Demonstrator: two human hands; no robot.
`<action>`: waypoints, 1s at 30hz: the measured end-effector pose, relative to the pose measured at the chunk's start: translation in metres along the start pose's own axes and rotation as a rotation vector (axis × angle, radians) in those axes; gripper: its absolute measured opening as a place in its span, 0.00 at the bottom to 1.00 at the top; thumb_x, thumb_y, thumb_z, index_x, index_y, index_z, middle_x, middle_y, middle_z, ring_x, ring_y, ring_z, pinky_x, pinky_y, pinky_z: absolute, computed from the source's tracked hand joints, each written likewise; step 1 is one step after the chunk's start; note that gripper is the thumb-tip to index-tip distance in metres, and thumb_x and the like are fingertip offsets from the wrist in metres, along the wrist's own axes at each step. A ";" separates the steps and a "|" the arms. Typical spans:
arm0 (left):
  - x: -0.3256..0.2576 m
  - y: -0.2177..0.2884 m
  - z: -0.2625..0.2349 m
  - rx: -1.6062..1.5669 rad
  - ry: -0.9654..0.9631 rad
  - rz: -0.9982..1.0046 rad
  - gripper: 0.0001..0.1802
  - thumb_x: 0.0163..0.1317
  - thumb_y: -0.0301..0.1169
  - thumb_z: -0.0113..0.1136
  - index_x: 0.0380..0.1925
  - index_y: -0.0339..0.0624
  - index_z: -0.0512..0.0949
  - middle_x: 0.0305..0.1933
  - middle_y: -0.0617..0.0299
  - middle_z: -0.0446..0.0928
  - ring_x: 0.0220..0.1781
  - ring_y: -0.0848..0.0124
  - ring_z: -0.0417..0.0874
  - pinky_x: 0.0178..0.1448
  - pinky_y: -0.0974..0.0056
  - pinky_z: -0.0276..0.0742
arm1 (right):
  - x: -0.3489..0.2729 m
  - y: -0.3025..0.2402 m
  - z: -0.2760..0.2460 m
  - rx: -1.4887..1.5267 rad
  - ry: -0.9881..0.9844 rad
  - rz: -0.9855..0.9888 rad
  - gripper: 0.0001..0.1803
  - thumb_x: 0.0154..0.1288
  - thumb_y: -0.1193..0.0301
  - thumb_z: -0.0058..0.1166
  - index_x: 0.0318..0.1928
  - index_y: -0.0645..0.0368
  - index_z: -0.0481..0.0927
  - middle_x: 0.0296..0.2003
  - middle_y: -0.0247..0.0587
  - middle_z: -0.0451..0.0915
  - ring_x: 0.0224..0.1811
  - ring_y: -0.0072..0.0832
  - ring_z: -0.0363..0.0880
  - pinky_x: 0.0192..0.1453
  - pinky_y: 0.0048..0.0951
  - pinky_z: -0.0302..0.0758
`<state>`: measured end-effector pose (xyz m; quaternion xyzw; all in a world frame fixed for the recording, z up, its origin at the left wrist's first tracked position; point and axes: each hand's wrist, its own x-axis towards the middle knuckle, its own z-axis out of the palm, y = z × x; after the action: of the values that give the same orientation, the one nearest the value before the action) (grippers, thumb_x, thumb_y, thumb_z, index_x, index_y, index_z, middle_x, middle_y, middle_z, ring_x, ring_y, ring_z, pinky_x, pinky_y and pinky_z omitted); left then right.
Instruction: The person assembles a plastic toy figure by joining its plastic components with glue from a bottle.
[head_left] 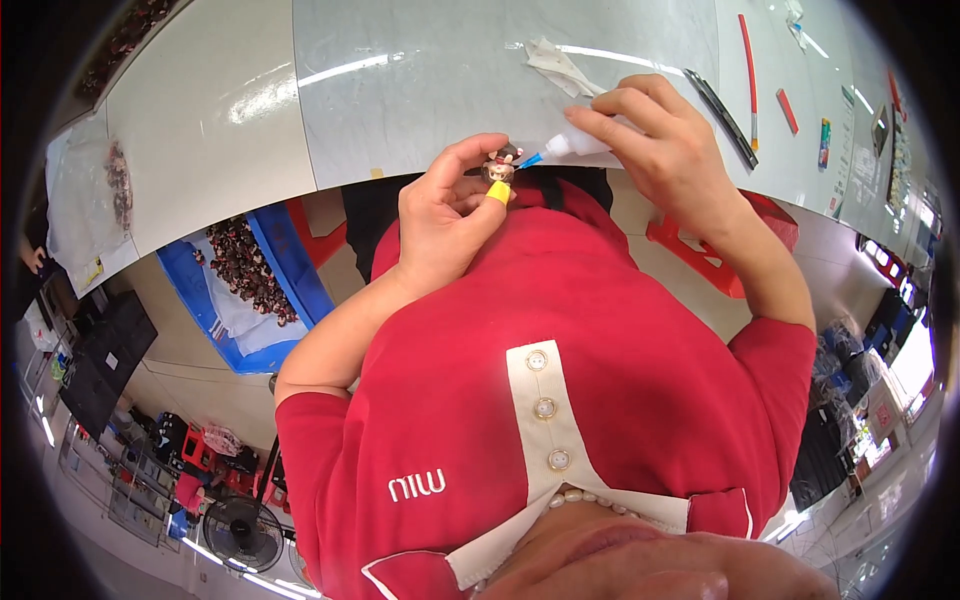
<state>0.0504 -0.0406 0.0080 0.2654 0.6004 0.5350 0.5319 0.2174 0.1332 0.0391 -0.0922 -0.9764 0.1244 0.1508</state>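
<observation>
My left hand (440,225) pinches a small doll figurine (499,172) with dark brown hair and a pale face, just past the table's near edge. A yellow finger cot (498,191) covers its thumb tip. From the right, my right hand (665,145) grips a white squeeze bottle (574,146), tilted so that its thin blue nozzle (532,160) points at the figurine. The nozzle tip reaches the figurine's side or stops very close; I cannot tell whether they touch. My fingers hide part of the bottle and of the figurine.
On the grey-white table (420,90) lie a crumpled tissue (560,68), a black knife-like tool (722,118), a red-handled brush (748,80) and a red strip (788,111). At lower left, a blue crate (318,275) holds several small dark figurines. Red stools (690,250) stand beneath the table.
</observation>
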 end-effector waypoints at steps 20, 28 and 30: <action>0.010 0.007 -0.015 -0.447 -0.187 -0.046 0.25 0.63 0.21 0.54 0.59 0.41 0.61 0.56 0.50 0.72 0.54 0.67 0.78 0.56 0.67 0.74 | -0.019 -0.003 0.029 0.274 0.865 0.520 0.23 0.54 0.72 0.66 0.49 0.61 0.73 0.43 0.39 0.75 0.43 0.28 0.72 0.51 0.28 0.70; 0.004 0.007 -0.009 -0.395 -0.135 0.000 0.25 0.60 0.19 0.57 0.58 0.38 0.65 0.55 0.51 0.73 0.52 0.69 0.77 0.54 0.68 0.74 | -0.009 -0.073 0.049 1.665 0.244 0.913 0.17 0.63 0.76 0.56 0.52 0.60 0.71 0.44 0.34 0.72 0.44 0.19 0.75 0.52 0.23 0.72; 0.003 0.010 -0.007 -0.401 -0.118 0.037 0.24 0.60 0.18 0.56 0.57 0.38 0.65 0.55 0.51 0.73 0.53 0.68 0.77 0.56 0.67 0.74 | -0.004 -0.075 0.049 1.658 0.217 0.886 0.18 0.65 0.77 0.53 0.55 0.62 0.69 0.45 0.36 0.73 0.45 0.19 0.75 0.49 0.22 0.73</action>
<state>0.0410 -0.0375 0.0153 0.1959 0.4448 0.6369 0.5985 0.1953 0.0503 0.0133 -0.3291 -0.4334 0.8154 0.1972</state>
